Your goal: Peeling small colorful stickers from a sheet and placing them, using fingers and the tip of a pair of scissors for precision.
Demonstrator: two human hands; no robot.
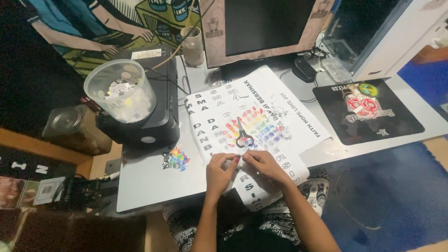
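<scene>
- A white desk (154,182) fills the middle of the view, with the person seated at its near edge and a patterned black-and-white cloth over the lap.
- A dark monitor (266,23) in a pale frame stands at the back of the desk.
- A black printer (156,123) sits on the left part of the desk, with a clear plastic tub (120,91) of small paper scraps resting on top of it.
- A black mouse pad (368,112) lies on the right, with round stickers on it; a black mouse (304,69) sits beyond it, near the monitor's foot.
- Large white printed sheets (261,107) with letters and coloured sticker shapes are spread in the centre, the nearest one hanging over the desk's front edge.
- Small scissors (242,135) lie on the sheets, just beyond the hands.
- A little heap of colourful cut-out stickers (176,159) lies on the bare desk, left of the sheets.
- The left hand (219,171) is curled, fingertips pinched on a small piece at the sheet's near part.
- The right hand (263,165) meets it fingertip to fingertip, pinching the same small piece; what exactly it is cannot be told.
</scene>
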